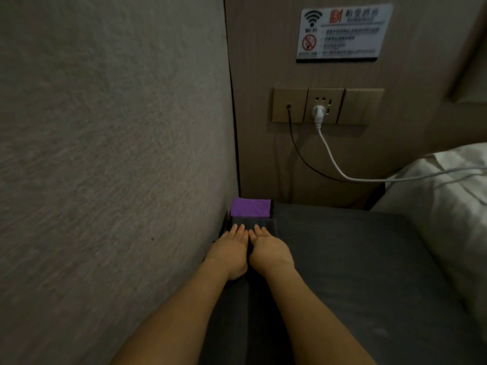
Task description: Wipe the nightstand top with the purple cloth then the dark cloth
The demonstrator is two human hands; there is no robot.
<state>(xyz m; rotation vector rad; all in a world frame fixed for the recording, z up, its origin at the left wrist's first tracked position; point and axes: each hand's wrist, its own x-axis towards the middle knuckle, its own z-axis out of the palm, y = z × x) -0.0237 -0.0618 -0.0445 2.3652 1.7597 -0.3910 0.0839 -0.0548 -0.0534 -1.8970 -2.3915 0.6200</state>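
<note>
Both hands lie flat, palms down and side by side, at the far left of the nightstand top (355, 259), hard against the textured wall (105, 154); left hand (230, 248) and right hand (268, 248) almost touch along the forefingers; fingers (238, 230) of each are stretched out straight and close together, gripping nothing, only pressing on the dark cloth (263, 223) beneath them; the dark cloth is hard to tell from the dark top in this dim light, though its far edge shows just beyond the fingertips; the purple cloth (250, 206) lies folded just beyond that, in the far left corner where the wall meets the wooden panel (263, 75), touching or slightly overlapping the dark cloth (cannot tell which lies over which); the rest of the top, to the right, is bare; a white cable (332, 159) and a black cable (297, 151) hang from the sockets (326, 105) above, and white bedding (448, 201) crowds the right edge; judgement: hands on the dark cloth suggest the second wipe is in hand, or the cloths are merely being set down; next move likely calls for steady downward pressure and a sweep rightward and nearer across the bare top.
</note>
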